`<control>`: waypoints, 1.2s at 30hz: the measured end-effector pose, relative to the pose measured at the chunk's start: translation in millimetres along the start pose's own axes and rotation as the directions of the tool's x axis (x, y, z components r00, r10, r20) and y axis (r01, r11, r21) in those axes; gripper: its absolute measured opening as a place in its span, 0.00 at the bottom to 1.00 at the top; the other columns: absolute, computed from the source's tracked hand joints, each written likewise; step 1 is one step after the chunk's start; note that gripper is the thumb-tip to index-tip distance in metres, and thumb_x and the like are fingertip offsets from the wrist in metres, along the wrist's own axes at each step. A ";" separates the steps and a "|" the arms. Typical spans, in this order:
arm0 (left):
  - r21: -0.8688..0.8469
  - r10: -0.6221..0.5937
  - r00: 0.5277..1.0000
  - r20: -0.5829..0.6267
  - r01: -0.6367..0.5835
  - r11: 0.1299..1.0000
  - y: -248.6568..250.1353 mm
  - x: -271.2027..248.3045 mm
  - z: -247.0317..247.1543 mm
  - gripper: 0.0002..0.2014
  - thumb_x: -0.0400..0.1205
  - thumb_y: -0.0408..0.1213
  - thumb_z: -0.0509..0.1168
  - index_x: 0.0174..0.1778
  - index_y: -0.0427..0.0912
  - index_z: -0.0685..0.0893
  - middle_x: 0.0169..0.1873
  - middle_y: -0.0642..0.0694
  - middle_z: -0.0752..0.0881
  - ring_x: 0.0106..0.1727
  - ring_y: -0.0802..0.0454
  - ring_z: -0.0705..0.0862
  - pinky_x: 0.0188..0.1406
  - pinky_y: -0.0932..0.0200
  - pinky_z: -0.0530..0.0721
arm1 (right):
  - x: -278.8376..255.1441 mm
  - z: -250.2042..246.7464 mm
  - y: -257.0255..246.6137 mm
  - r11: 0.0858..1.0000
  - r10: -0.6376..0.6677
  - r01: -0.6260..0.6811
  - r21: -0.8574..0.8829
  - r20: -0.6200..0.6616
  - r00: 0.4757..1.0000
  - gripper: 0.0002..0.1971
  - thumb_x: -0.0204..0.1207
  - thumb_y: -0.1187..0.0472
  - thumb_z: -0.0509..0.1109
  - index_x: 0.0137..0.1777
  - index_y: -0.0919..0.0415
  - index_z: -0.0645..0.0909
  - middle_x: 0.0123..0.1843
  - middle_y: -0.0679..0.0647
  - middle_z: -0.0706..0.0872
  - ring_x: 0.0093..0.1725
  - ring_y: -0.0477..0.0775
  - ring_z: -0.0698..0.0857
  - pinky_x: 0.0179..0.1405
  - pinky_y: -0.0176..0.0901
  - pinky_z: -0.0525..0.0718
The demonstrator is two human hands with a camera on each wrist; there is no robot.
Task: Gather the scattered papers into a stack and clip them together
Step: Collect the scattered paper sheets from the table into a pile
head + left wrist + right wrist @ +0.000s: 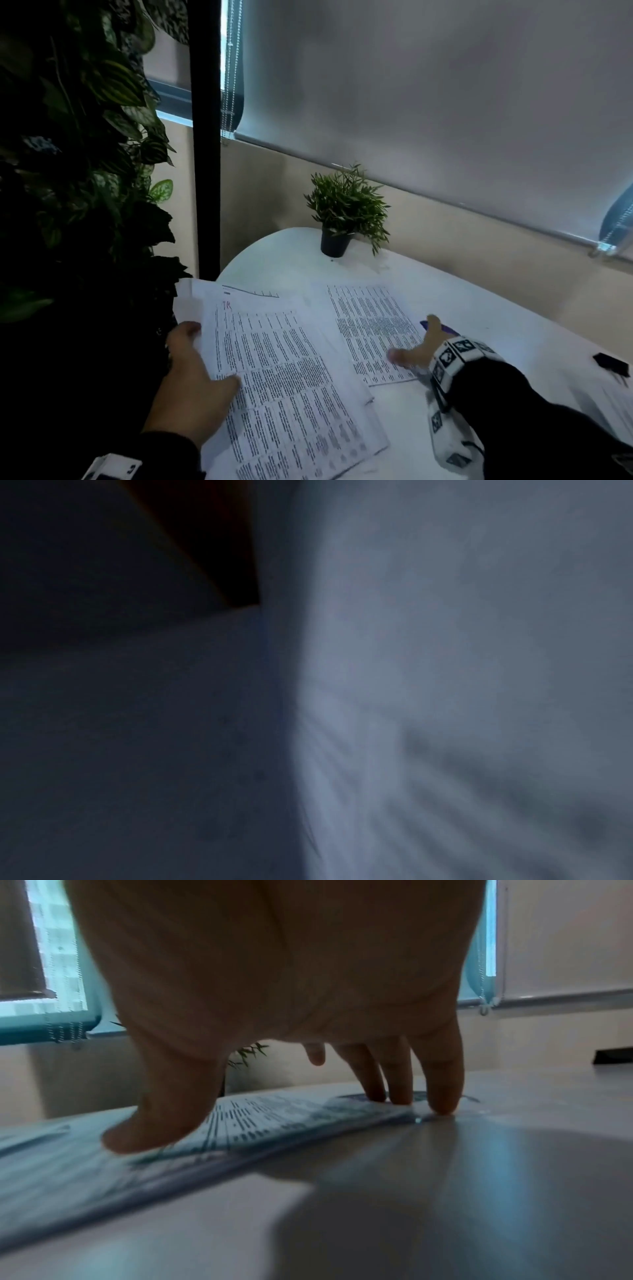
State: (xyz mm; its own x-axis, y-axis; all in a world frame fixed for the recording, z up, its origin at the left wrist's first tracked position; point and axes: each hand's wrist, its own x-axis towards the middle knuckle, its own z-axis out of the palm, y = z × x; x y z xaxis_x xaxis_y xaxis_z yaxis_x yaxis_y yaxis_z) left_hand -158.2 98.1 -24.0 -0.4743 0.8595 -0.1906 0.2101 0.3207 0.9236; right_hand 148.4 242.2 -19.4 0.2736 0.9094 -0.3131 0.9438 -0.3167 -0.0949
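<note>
R hand, fingers splayed flat, pins printed white sheet beside L-hand-gripped (prob.) paper stack: slide over w/o buckling.

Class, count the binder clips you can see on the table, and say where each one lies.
1. A black binder clip lies at the table's far right edge, beyond the right hand. Others may be hidden under the papers or outside the view.

The dense printed columns on the near sheet and the far sheet are too small and blurred to read, and only a red handwritten mark near the near sheet's top, perhaps "TR", shows, though not surely legible.
</note>
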 end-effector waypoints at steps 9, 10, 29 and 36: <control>0.047 0.023 0.999 0.024 -0.025 0.999 -2.0 4.2 1.9 0.28 0.75 0.16 0.65 0.60 0.56 0.77 0.57 0.44 0.79 0.27 0.47 0.76 0.28 0.58 0.77 | 9.4 -11.8 7.7 0.928 0.115 -0.023 0.372 -0.227 0.967 0.31 0.70 0.61 0.74 0.73 0.59 0.68 0.61 0.61 0.83 0.56 0.59 0.83 0.56 0.42 0.79; 0.039 0.020 1.000 0.014 -0.021 0.999 -5.1 6.2 2.6 0.26 0.75 0.16 0.65 0.57 0.54 0.80 0.62 0.45 0.78 0.24 0.51 0.73 0.25 0.60 0.74 | 7.2 -19.9 12.4 0.915 0.126 -0.002 0.403 -0.282 0.951 0.28 0.70 0.60 0.74 0.70 0.59 0.73 0.61 0.62 0.83 0.55 0.61 0.84 0.55 0.44 0.81; -0.476 -0.225 0.957 0.185 0.288 0.831 -6.9 13.1 13.5 0.24 0.74 0.11 0.59 0.40 0.48 0.86 0.39 0.59 0.78 0.29 0.60 0.71 0.17 0.76 0.72 | -34.4 -36.8 52.3 0.471 0.240 0.171 0.866 -0.312 0.919 0.09 0.81 0.63 0.65 0.48 0.72 0.79 0.20 0.56 0.82 0.13 0.47 0.80 0.13 0.30 0.76; -0.421 -0.151 0.973 0.176 0.213 0.882 -14.7 12.1 18.5 0.16 0.71 0.18 0.67 0.41 0.46 0.87 0.53 0.42 0.84 0.42 0.49 0.83 0.40 0.59 0.80 | -64.1 -36.7 13.9 0.059 0.089 0.165 0.984 -0.170 0.981 0.05 0.79 0.67 0.67 0.53 0.67 0.80 0.38 0.58 0.86 0.27 0.54 0.85 0.20 0.40 0.84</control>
State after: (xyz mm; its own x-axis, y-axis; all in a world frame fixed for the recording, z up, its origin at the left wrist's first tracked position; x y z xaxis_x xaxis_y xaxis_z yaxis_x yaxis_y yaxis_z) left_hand -151.2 111.2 -46.0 -0.3430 0.8577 -0.3831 -0.2757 0.2980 0.9139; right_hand 150.8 189.4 34.0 0.3845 0.9100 -0.1552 -0.0813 -0.1341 -0.9876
